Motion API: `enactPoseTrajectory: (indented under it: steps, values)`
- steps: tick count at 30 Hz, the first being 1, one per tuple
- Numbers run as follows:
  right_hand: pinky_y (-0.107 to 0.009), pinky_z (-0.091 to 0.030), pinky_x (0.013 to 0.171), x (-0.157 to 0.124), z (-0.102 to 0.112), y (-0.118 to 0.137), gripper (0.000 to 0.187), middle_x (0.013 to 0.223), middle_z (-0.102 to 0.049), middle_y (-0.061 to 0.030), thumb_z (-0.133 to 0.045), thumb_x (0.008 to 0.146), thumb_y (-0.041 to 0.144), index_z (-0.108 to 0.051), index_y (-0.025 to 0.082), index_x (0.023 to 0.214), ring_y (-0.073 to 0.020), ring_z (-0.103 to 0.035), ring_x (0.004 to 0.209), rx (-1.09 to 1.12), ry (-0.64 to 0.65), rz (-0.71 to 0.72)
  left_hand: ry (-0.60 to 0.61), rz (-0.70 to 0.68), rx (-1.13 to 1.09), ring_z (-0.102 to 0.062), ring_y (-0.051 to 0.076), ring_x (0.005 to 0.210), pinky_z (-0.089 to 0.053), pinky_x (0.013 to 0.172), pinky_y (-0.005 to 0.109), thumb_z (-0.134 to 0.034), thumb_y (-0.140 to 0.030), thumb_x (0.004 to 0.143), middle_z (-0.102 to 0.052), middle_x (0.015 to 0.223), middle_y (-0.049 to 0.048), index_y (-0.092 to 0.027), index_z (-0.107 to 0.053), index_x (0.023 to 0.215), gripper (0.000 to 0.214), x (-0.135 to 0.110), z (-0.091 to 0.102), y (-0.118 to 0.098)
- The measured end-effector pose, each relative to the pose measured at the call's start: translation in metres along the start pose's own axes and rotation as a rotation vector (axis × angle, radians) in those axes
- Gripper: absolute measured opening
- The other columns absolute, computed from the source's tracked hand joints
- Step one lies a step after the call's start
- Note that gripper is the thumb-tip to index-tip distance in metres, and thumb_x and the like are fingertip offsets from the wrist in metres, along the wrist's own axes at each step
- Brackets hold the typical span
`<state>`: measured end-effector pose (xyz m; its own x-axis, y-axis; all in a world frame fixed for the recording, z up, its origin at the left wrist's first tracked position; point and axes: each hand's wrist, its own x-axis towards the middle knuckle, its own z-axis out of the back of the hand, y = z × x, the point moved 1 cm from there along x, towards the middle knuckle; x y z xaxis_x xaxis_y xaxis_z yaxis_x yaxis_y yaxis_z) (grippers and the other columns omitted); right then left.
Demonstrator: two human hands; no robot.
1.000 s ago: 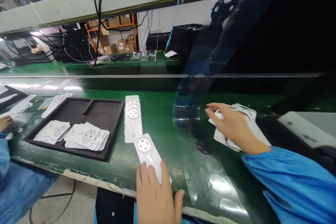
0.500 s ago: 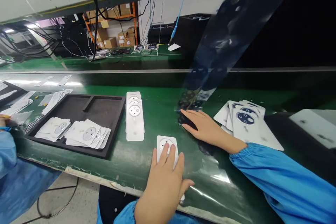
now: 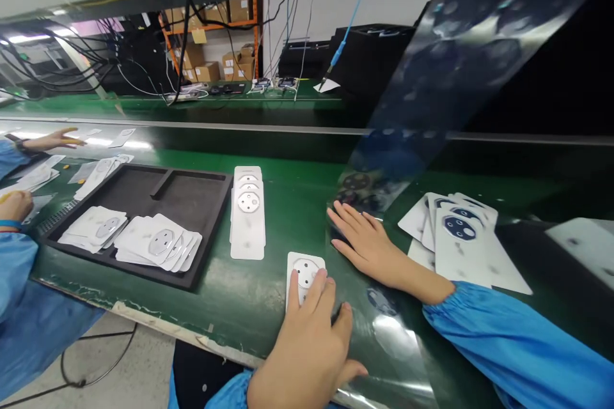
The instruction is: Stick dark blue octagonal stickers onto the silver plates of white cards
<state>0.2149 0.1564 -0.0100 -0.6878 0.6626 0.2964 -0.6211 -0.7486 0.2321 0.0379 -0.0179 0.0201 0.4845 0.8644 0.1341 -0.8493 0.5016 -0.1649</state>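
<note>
My left hand (image 3: 311, 339) lies over the lower part of a white panel (image 3: 307, 273) with a printed outline and dark dots, its fingers stretched out and apart. My right hand (image 3: 367, 243) is flat, fingers spread, at the lower end of a clear film strip (image 3: 407, 108) with dark round shapes. This strip slants up to the upper right, and clear film also covers the bench near my hands. Left of my hands lies an overlapping row of white panels (image 3: 248, 223). To the right is a fanned pile of white panels with dark blue printing (image 3: 460, 230).
A black tray (image 3: 144, 186) with two piles of white cards stands on the green bench (image 3: 225, 307). At the far left are a co-worker's hands (image 3: 60, 140) and blue sleeves. A blue cable (image 3: 355, 9) and black cables hang above; boxes stand on a shelf behind.
My left hand has slid down and slightly right, uncovering more of the panel. My right hand stays at the strip's lower end. A co-worker's hand has reached in at the far left.
</note>
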Motion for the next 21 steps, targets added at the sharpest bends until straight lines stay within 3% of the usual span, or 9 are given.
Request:
enactPoseTrajectory:
  steps: [2, 4, 8, 10, 13, 17, 19, 21]
  values:
    - [-0.065, -0.032, 0.113, 0.001, 0.0, -0.002, 0.057, 0.159, -0.032, -0.0143, -0.031, 0.111, 0.042, -0.018, 0.021, 0.162, -0.035, -0.032, 0.144, 0.01, 0.022, 0.017, 0.004, 0.012, -0.035, -0.019, 0.038, 0.153, -0.03, 0.119, 0.068, -0.069, -0.066, 0.087, -0.046, 0.15, 0.02, -0.014, -0.054, 0.136, 0.073, 0.001, 0.001, 0.001]
    - [-0.062, -0.039, 0.109, 0.001, 0.002, -0.004, 0.06, 0.152, -0.045, -0.0123, -0.036, 0.11, 0.044, -0.018, 0.022, 0.162, -0.0337, -0.044, 0.137, 0.029, 0.007, 0.008, 0.011, 0.025, -0.066, -0.015, 0.038, 0.154, -0.028, 0.119, 0.069, -0.072, -0.067, 0.084, -0.045, 0.15, 0.0188, -0.015, -0.056, 0.133, 0.073, 0.002, -0.001, 0.002]
    - [-0.056, -0.051, 0.098, 0.002, 0.007, -0.006, 0.051, 0.126, -0.067, -0.0073, -0.043, 0.108, 0.045, -0.035, 0.023, 0.153, -0.0326, -0.062, 0.115, 0.054, -0.117, 0.001, -0.016, 0.006, -0.039, -0.006, 0.039, 0.155, -0.026, 0.118, 0.072, -0.07, -0.075, 0.081, -0.029, 0.16, 0.024, -0.01, -0.049, 0.141, 0.091, 0.002, -0.006, 0.006]
    - [-0.053, -0.051, 0.099, 0.001, 0.008, -0.005, 0.039, 0.12, -0.069, -0.0059, -0.044, 0.109, 0.044, -0.05, 0.023, 0.14, -0.0311, -0.066, 0.108, 0.055, -0.168, 0.034, -0.027, -0.015, -0.02, -0.005, 0.038, 0.156, -0.026, 0.119, 0.072, -0.065, -0.079, 0.082, -0.023, 0.163, 0.0244, -0.007, -0.04, 0.148, 0.101, 0.004, -0.011, 0.008]
    - [-0.051, -0.051, 0.102, -0.001, 0.01, -0.003, 0.029, 0.119, -0.069, -0.0066, -0.045, 0.109, 0.043, -0.059, 0.022, 0.123, -0.0305, -0.067, 0.105, 0.043, -0.221, 0.102, -0.018, -0.022, -0.021, -0.012, 0.037, 0.155, -0.026, 0.119, 0.072, -0.06, -0.084, 0.081, -0.025, 0.162, 0.0223, -0.006, -0.036, 0.152, 0.109, 0.006, -0.018, 0.011]
    - [-0.046, -0.059, 0.081, -0.003, 0.015, 0.004, 0.027, 0.109, -0.071, -0.0094, -0.048, 0.11, 0.043, -0.06, 0.021, 0.12, -0.0321, -0.07, 0.096, 0.034, -0.318, 0.18, -0.03, 0.0, 0.011, -0.022, 0.036, 0.152, -0.031, 0.118, 0.07, -0.052, -0.096, 0.072, -0.035, 0.159, 0.0213, -0.003, -0.04, 0.149, 0.122, 0.004, -0.021, 0.01]
    - [-0.044, -0.06, 0.07, -0.005, 0.018, 0.006, 0.026, 0.095, -0.071, -0.0072, -0.047, 0.111, 0.045, -0.06, 0.025, 0.12, -0.0307, -0.072, 0.083, 0.042, -0.355, 0.226, -0.086, -0.011, 0.065, -0.024, 0.034, 0.151, -0.035, 0.118, 0.066, -0.045, -0.091, 0.084, -0.037, 0.158, 0.0187, -0.004, -0.044, 0.147, 0.107, 0.002, -0.021, 0.007]
    - [-0.041, -0.06, 0.064, -0.007, 0.018, 0.003, 0.029, 0.087, -0.069, -0.0036, -0.04, 0.113, 0.051, -0.06, 0.03, 0.117, -0.027, -0.072, 0.077, 0.038, -0.319, 0.229, -0.168, -0.013, 0.146, -0.034, 0.031, 0.146, -0.041, 0.116, 0.061, -0.044, -0.066, 0.101, -0.044, 0.154, 0.0137, -0.01, -0.053, 0.14, 0.069, 0.003, -0.025, 0.003]
